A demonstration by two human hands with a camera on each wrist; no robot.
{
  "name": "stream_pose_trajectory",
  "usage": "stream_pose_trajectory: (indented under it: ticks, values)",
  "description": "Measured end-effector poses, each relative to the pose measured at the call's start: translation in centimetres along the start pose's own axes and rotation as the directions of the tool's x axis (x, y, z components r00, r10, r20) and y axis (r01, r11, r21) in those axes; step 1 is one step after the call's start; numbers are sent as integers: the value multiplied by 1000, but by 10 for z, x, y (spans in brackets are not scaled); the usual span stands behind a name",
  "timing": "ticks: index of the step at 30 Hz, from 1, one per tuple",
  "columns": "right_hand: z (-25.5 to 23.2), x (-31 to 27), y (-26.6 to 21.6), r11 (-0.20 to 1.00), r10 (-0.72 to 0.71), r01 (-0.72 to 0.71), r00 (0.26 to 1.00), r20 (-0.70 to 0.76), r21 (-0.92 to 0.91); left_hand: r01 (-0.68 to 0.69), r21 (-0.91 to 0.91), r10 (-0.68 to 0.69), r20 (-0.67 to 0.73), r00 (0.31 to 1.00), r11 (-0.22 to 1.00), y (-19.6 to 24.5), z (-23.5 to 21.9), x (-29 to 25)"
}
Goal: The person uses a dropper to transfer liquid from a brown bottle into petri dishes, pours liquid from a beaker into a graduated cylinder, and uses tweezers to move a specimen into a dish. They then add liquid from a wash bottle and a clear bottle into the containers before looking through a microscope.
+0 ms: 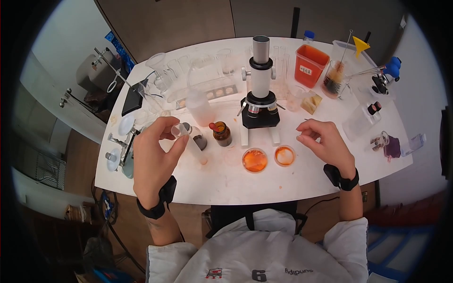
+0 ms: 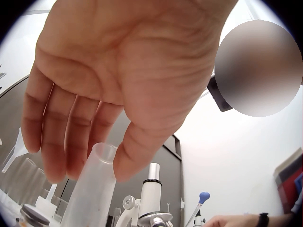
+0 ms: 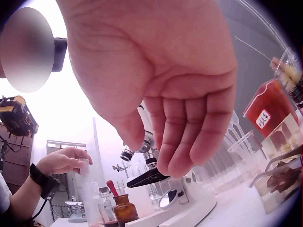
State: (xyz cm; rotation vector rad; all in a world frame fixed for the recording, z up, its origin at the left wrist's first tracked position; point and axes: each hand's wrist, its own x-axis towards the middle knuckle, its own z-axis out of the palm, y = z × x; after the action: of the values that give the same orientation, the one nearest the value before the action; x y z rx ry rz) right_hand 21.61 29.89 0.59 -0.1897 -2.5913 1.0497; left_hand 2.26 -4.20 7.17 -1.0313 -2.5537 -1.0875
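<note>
My left hand [image 1: 155, 153] pinches the top of a tall translucent plastic tube [image 1: 194, 150] between thumb and fingers. In the left wrist view the tube's open rim [image 2: 104, 150] shows beside the thumb. Just behind stand a clear glass bottle with dark contents [image 1: 200, 141] and a brown dropper bottle [image 1: 222, 137] with a red bulb. My right hand [image 1: 325, 144] hovers over the table with fingers loosely bent and nothing in them. Nearest to it is a small dish of orange liquid [image 1: 284, 155], with a larger orange dish [image 1: 255, 160] to its left.
A microscope [image 1: 261, 89] stands mid-table, with a white plastic bottle [image 1: 198, 106] left of it. Glassware and a rack [image 1: 207, 96] fill the back. An orange-red bin [image 1: 311, 66] and a beaker of brushes [image 1: 333, 80] stand back right; a balance [image 1: 125, 151] sits far left.
</note>
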Motion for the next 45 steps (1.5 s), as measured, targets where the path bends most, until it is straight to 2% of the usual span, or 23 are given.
stream_pose_trajectory:
  ticks: [8, 13, 16, 18, 19, 20, 22, 23, 24, 26, 27, 28, 30, 31, 32, 33, 35, 38, 39, 42, 45]
  values:
    - [-3, 9, -1, 1000, 3, -3, 1000, -1, 6, -6, 132, 10, -29, 1000, 991, -9, -12, -8]
    - [-5, 11, -4, 1000, 6, -6, 1000, -7, -3, 50, 71, -49, -20, 999, 996, -17, -17, -12]
    - [9, 8, 2, 971, -96, 81, 994, -57, -224, 67, 68, -65, -29, 997, 995, -19, -15, -15]
    - [15, 5, 0, 922, -108, 85, 993, -41, -377, 74, 32, -72, -69, 995, 997, -22, -12, -19]
    - [12, 4, 0, 922, -105, 67, 991, -80, -382, 79, 62, -74, -83, 994, 995, -19, -14, -22]
    - [9, 4, -1, 922, -105, 53, 988, -116, -383, 55, 26, -50, -162, 986, 998, -20, -16, -25]
    - [-1, 3, -1, 949, -64, -7, 975, -215, -317, 15, -33, -25, -321, 947, 999, -26, -20, -34]
    - [-13, 0, 2, 967, -20, -51, 961, -275, -250, -85, -81, 41, -439, 898, 993, -35, -22, -41]
    - [-24, -3, 4, 979, 25, -89, 944, -329, -182, -131, -154, 14, -595, 803, 979, -37, -16, -50]
    - [-43, -11, 8, 991, 114, -133, 903, -415, -18, -296, 32, 239, -674, 699, 955, -51, -16, -71]
    - [-51, -15, 13, 990, 99, -134, 903, -419, -55, -355, 6, 256, -702, 664, 935, -47, -4, -71]
    - [-57, -21, 21, 987, 84, -134, 902, -423, -91, -394, -180, 165, -699, 696, 902, -44, 11, -77]
    - [-63, -33, 39, 969, 113, -181, 933, -343, -171, -372, -165, 248, -500, 830, 914, -34, 31, -81]
    - [-64, -40, 46, 948, 130, -204, 949, -287, -245, -304, -188, 218, -375, 901, 934, -28, 44, -85]
    - [-63, -46, 53, 920, 155, -228, 959, -237, -320, -238, -207, 186, -240, 953, 949, -23, 57, -87]
    - [-59, -54, 63, 887, 213, -267, 960, -179, -375, -223, -231, 201, -117, 973, 947, -17, 69, -86]
    - [-47, -65, 71, 829, 242, -277, 961, -134, -486, -188, -220, 221, 134, 966, 957, -21, 90, -85]
    - [-33, -67, 65, 760, 329, -336, 937, -115, -556, -75, -174, 121, 274, 954, 982, -27, 110, -91]
    - [-31, -67, 63, 740, 366, -367, 923, -120, -565, -93, -158, 136, 288, 948, 983, -30, 113, -92]
    - [-26, -67, 73, 740, 356, -367, 925, -134, -564, -11, -156, 54, 274, 960, 988, -32, 116, -94]
    - [-20, -64, 78, 727, 344, -351, 930, -130, -591, 169, -191, -97, 338, 936, 967, -39, 118, -93]
